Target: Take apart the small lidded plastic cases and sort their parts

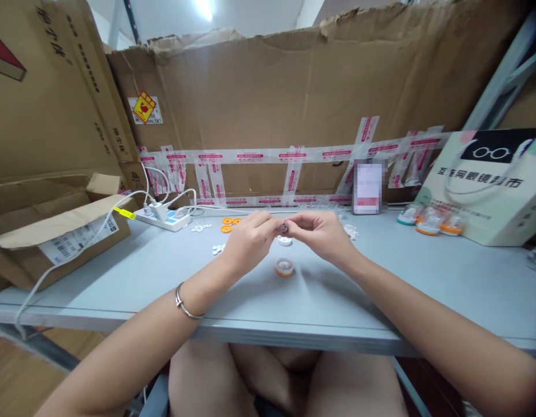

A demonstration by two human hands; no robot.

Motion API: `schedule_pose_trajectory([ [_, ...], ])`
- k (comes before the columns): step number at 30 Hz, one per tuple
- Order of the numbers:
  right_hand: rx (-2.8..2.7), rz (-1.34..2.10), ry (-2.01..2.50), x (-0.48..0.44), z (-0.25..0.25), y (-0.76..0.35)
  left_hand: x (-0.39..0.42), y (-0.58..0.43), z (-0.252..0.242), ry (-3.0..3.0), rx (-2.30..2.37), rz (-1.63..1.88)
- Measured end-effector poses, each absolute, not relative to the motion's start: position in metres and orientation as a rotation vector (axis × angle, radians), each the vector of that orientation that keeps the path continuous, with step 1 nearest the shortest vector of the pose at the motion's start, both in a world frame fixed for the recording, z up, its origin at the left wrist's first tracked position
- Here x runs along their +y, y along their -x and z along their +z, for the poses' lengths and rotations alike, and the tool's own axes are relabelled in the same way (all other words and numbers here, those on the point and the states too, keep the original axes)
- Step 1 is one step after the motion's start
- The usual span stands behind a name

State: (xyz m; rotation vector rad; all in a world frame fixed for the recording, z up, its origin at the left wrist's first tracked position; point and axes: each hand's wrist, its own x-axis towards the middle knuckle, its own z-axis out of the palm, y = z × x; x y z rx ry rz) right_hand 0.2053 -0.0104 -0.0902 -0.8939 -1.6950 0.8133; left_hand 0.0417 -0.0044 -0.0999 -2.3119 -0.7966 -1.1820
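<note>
My left hand [253, 236] and my right hand [322, 233] meet above the middle of the table, fingertips pinched together. Between them is a small greyish piece [283, 227], mostly covered by the fingers, so its kind cannot be made out. Just below it on the table lies a white round part [285, 240]. Nearer to me stands a small clear round container with an orange base [284, 267]. Left of my left hand are several orange rings [226, 229] and small white pieces [201, 227]. More white bits [350, 232] lie behind my right hand.
A power strip [164, 219] with plugged-in cables and an open cardboard box [63, 231] occupy the left side. A phone [367, 186] leans against the large carton [259, 98] behind. At right, several clear containers with coloured bases [428, 222] stand beside a paper bag [489, 191].
</note>
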Motion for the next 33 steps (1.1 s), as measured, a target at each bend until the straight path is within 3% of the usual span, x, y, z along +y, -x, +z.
schedule_pose_trajectory([
  [17,-1.468,1.138,0.851,-0.003,-0.098,-0.203,-0.002,-0.042,-0.105,2.328,-0.847,-1.170],
  [33,-1.472,1.224,0.898,0.004,-0.101,-0.207,0.000,-0.044,-0.108,2.327,-0.752,-1.280],
])
